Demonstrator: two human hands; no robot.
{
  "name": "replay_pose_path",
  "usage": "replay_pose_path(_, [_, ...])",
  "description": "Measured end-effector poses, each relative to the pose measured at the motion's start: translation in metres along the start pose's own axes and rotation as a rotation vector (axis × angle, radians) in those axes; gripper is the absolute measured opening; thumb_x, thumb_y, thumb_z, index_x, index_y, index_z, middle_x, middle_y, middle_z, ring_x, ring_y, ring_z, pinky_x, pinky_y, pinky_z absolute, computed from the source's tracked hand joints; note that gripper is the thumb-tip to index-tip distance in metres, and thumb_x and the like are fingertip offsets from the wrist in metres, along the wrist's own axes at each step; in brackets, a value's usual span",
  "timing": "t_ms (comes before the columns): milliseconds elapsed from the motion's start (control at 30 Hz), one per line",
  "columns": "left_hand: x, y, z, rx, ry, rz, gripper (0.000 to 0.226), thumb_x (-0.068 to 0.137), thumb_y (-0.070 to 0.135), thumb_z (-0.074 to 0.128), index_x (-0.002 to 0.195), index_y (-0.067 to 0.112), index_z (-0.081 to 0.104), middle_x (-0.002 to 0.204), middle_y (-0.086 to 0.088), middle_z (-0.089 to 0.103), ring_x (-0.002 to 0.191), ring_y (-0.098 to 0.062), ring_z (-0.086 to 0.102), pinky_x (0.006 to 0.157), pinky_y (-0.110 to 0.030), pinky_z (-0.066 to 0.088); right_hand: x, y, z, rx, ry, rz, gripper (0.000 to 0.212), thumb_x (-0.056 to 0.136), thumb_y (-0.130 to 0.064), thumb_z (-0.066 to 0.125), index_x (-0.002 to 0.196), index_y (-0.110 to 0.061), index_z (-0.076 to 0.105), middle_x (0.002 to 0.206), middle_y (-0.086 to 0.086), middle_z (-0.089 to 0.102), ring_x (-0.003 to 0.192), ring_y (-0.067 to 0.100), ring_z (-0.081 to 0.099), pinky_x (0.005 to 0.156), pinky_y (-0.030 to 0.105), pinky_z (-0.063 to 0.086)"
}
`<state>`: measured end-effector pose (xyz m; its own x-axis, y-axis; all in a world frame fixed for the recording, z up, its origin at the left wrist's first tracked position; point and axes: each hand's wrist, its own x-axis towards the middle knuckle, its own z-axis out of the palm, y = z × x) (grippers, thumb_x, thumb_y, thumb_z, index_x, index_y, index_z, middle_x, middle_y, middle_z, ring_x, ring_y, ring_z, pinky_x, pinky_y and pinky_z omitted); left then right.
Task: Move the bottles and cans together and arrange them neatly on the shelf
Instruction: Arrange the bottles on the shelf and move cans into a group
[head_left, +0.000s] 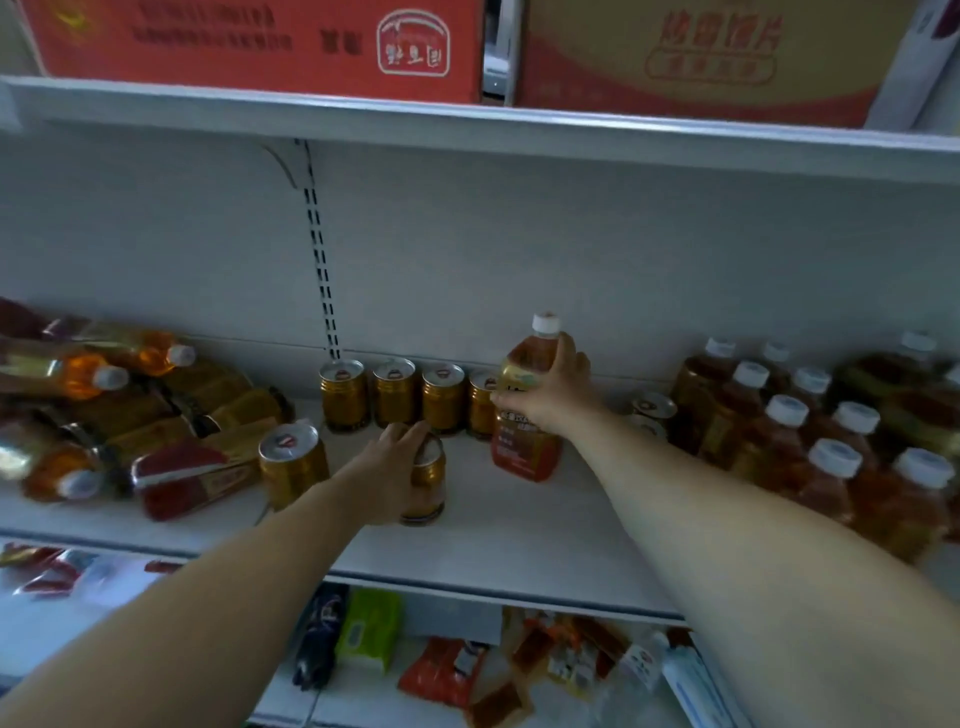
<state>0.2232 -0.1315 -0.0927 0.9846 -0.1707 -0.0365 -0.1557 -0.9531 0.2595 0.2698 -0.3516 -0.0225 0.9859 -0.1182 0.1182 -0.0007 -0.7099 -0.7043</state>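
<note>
My left hand (392, 467) grips a gold can (428, 480) standing near the middle of the white shelf (498, 540). My right hand (550, 397) holds an upright amber bottle with a white cap (524, 447) by its upper body. Behind them a row of gold cans (392, 392) lines the back wall. Another gold can (292, 462) stands alone to the left. Many upright white-capped bottles (810, 441) crowd the right side. Several bottles lie on their sides in a heap (104, 415) at the left.
Two more cans (652, 410) sit between my right arm and the upright bottles. The upper shelf carries a red carton (249, 47) and an orange carton (701, 57). Snack packets (452, 670) fill the shelf below. A slotted upright (319, 254) runs down the back wall.
</note>
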Motion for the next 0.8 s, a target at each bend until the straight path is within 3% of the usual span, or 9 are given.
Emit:
replay_pose_path(100, [0.020, -0.001, -0.001, -0.053, 0.036, 0.036, 0.103, 0.074, 0.036, 0.075, 0.148, 0.024, 0.005, 0.153, -0.006, 0.018, 0.135, -0.032, 0.030, 0.106, -0.044, 0.035, 0.005, 0.005, 0.010, 0.056, 0.134, -0.040, 0.095, 0.067, -0.039, 0.085, 0.139, -0.026, 0.026, 0.131, 0.007, 0.039, 0.117, 0.029, 0.050, 0.083, 0.032, 0.039])
replay_pose_path(200, [0.041, 0.000, -0.007, 0.060, 0.084, 0.079, 0.104, 0.078, 0.046, 0.069, 0.150, 0.016, 0.001, 0.160, -0.002, -0.005, 0.146, -0.025, -0.005, 0.117, -0.046, 0.008, -0.010, 0.015, 0.002, -0.072, 0.167, -0.132, 0.092, 0.066, -0.045, 0.083, 0.137, -0.024, 0.028, 0.127, 0.008, 0.042, 0.109, 0.030, 0.054, 0.079, 0.029, 0.037])
replay_pose_path(267, [0.057, 0.002, -0.011, 0.160, 0.101, 0.095, 0.106, 0.080, 0.055, 0.062, 0.150, 0.017, -0.008, 0.158, 0.000, -0.015, 0.144, -0.022, -0.016, 0.115, -0.043, -0.004, -0.030, 0.020, 0.001, -0.146, 0.181, -0.226, 0.093, 0.063, -0.046, 0.084, 0.136, -0.022, 0.032, 0.126, 0.008, 0.043, 0.109, 0.031, 0.054, 0.079, 0.029, 0.037])
replay_pose_path(400, [0.083, -0.001, -0.014, 0.213, 0.067, 0.153, 0.105, 0.078, 0.061, 0.060, 0.151, 0.021, -0.005, 0.160, 0.003, -0.004, 0.146, -0.021, -0.007, 0.115, -0.044, -0.003, -0.047, 0.015, 0.008, -0.216, 0.104, -0.343, 0.093, 0.060, -0.043, 0.087, 0.136, -0.021, 0.038, 0.127, 0.008, 0.042, 0.112, 0.033, 0.053, 0.087, 0.038, 0.046])
replay_pose_path(633, [0.067, 0.000, -0.025, 0.180, 0.029, 0.115, 0.105, 0.078, 0.064, 0.056, 0.148, 0.030, -0.014, 0.159, -0.001, -0.014, 0.144, -0.022, -0.015, 0.116, -0.044, -0.005, 0.002, 0.014, -0.009, -0.114, -0.047, -0.140, 0.095, 0.066, -0.047, 0.082, 0.141, -0.024, 0.029, 0.129, 0.005, 0.039, 0.116, 0.027, 0.052, 0.088, 0.032, 0.041])
replay_pose_path(733, [0.038, -0.026, -0.038, 0.166, 0.101, -0.025, 0.101, 0.072, 0.074, 0.051, 0.149, 0.034, -0.001, 0.159, 0.003, -0.006, 0.145, -0.024, -0.008, 0.115, -0.049, 0.000, 0.013, 0.015, -0.003, -0.004, -0.052, -0.120, 0.095, 0.064, -0.042, 0.086, 0.139, -0.023, 0.031, 0.128, 0.006, 0.042, 0.116, 0.026, 0.050, 0.088, 0.032, 0.040])
replay_pose_path(800, [0.012, -0.052, -0.041, 0.225, 0.084, -0.187, 0.091, 0.076, 0.064, 0.054, 0.149, 0.033, 0.008, 0.159, 0.002, -0.002, 0.145, -0.028, -0.004, 0.113, -0.055, 0.005, 0.015, 0.015, 0.001, 0.051, -0.029, -0.119, 0.096, 0.062, -0.041, 0.088, 0.138, -0.022, 0.033, 0.130, 0.007, 0.046, 0.117, 0.025, 0.050, 0.091, 0.032, 0.040])
